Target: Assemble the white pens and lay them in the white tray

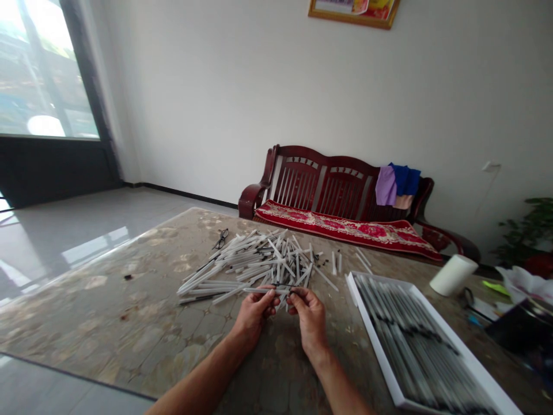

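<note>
Lower centre of the frame: the left hand (254, 316) pinches a pale tube (281, 291) lying roughly level, while the right hand (311, 318) has thumb and fingers closed about its other end, together with a thin dark piece; which fingertip bears on which part is too small to tell. Good handling here probably calls for a light fingertip pinch near the ends, with the pieces kept in line and the wrists steady.

Lower right: a white box (377, 346) of similar tubes, blurred, sits beside the right forearm and limits elbow room. Centre: a loose pile (246, 262) of tubes lies on the counter (142, 328) just beyond the fingers; its jutting ends could snag the work. Farther right stands a white roll (453, 275), tilted; beyond the pile, glasses (222, 238). Behind the counter: a red bench (302, 151).
</note>
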Available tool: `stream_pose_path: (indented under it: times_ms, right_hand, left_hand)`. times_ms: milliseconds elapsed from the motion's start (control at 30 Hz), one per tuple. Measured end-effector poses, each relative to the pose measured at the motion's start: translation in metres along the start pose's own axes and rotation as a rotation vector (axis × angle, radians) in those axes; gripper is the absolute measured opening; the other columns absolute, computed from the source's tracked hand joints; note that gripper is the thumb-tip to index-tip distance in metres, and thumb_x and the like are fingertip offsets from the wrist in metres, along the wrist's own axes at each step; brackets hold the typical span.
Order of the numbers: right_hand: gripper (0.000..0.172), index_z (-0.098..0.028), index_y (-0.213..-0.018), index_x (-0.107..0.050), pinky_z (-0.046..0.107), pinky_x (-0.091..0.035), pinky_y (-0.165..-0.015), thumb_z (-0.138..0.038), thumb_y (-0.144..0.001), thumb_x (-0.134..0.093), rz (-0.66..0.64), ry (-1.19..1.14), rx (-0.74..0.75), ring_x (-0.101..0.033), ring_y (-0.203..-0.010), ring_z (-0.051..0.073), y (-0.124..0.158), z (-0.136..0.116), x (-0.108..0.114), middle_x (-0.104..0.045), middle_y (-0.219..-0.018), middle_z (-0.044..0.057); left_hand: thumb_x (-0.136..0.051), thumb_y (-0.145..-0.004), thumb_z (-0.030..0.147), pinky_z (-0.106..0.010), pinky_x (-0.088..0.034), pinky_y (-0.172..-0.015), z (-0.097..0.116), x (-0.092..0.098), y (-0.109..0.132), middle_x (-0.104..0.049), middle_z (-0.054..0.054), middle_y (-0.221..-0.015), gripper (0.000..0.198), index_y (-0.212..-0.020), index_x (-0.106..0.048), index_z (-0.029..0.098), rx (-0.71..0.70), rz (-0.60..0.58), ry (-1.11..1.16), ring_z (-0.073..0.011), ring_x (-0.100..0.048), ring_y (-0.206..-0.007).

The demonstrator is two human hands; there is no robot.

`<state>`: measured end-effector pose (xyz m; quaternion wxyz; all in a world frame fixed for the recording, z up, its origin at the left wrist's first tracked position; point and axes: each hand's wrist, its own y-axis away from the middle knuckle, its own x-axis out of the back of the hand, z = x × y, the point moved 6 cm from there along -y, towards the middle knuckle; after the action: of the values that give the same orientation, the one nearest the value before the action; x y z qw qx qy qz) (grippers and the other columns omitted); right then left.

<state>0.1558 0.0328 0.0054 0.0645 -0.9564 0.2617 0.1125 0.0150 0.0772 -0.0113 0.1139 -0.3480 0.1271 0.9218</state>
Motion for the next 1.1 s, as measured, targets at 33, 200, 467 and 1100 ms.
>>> stream_pose_path:
  times_ms: [33, 200, 467, 1100]
  right_hand:
    - [0.029, -0.016, -0.079, -0.072, 0.022, -0.048, -0.048, -0.036, -0.06, -0.079, 0.002, 0.003, -0.005, -0.063, -0.062, 0.016, -0.0001, -0.0001, 0.0001, -0.07, -0.068, 0.003]
    - [0.029, -0.016, -0.079, -0.073, 0.023, -0.048, -0.048, -0.037, -0.061, -0.078, -0.003, 0.039, 0.028, -0.064, -0.061, 0.017, -0.0005, -0.0035, 0.0009, -0.071, -0.067, 0.004]
    - [0.03, -0.016, -0.081, -0.072, 0.022, -0.046, -0.048, -0.039, -0.063, -0.076, 0.004, 0.095, 0.045, -0.063, -0.062, 0.017, -0.0028, -0.0013, 0.004, -0.071, -0.069, 0.004]
    - [0.033, -0.02, -0.092, -0.064, 0.03, -0.055, -0.059, -0.048, -0.075, -0.067, -0.078, 0.101, 0.084, -0.068, -0.069, 0.021, -0.0013, -0.0056, 0.002, -0.072, -0.076, 0.004]
  left_hand:
    - [-0.092, -0.048, 0.034, -0.017, -0.045, -0.047, 0.0001, 0.0, 0.0001, -0.068, 0.0, -0.061, 0.045, -0.081, -0.069, 0.013, 0.0, 0.003, -0.001, -0.0086, -0.058, -0.051]
    - [-0.092, -0.048, 0.035, -0.016, -0.044, -0.046, -0.0002, 0.0008, -0.0001, -0.068, 0.0, -0.059, 0.045, -0.08, -0.069, 0.013, -0.002, 0.008, -0.007, -0.0092, -0.058, -0.052]
    - [-0.092, -0.047, 0.035, -0.016, -0.043, -0.044, -0.0012, 0.0006, -0.0005, -0.068, 0.0, -0.058, 0.045, -0.079, -0.069, 0.013, 0.004, 0.013, -0.003, -0.0084, -0.057, -0.048]
    - [-0.091, -0.051, 0.031, -0.017, -0.045, -0.045, -0.0013, 0.0025, -0.0002, -0.069, -0.002, -0.063, 0.041, -0.081, -0.07, 0.012, 0.006, 0.03, 0.0, -0.0094, -0.059, -0.052]
